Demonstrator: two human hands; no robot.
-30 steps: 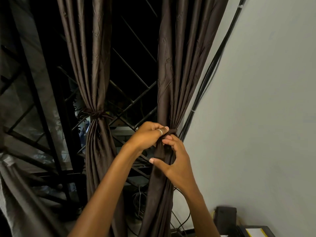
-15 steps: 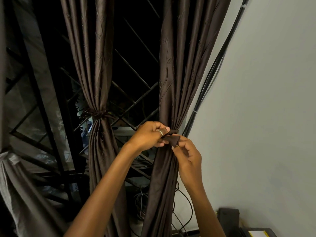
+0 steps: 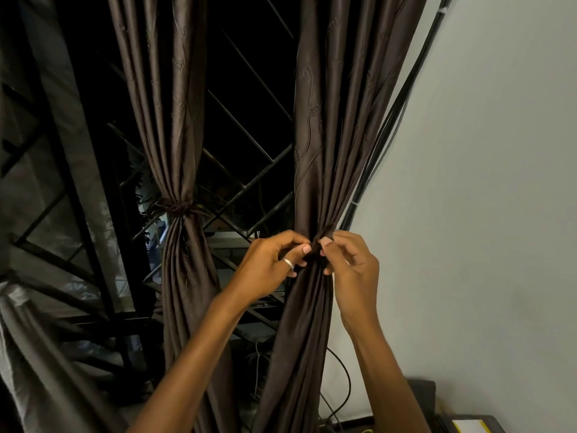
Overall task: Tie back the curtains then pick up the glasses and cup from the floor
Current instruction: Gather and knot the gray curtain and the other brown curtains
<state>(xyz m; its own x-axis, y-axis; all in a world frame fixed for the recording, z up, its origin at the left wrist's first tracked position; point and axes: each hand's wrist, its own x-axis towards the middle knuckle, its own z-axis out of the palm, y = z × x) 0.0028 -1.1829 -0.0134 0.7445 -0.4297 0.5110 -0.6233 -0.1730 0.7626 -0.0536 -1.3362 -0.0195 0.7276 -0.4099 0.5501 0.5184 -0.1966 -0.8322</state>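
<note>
My left hand [image 3: 271, 264] and right hand [image 3: 349, 260] both pinch the dark tie [image 3: 320, 242] around the right curtain [image 3: 324, 151], mid-frame. I think I'm knotting it; next I pull tight. The left curtain [image 3: 178, 120] is already tied. No glasses or cup in view.

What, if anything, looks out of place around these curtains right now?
Nothing is damaged or spilled. The left curtain is cinched by its tieback. The right curtain is not yet secured: the left hand and right hand pinch its tie strip. Black cables sag loosely along the wall.
</note>
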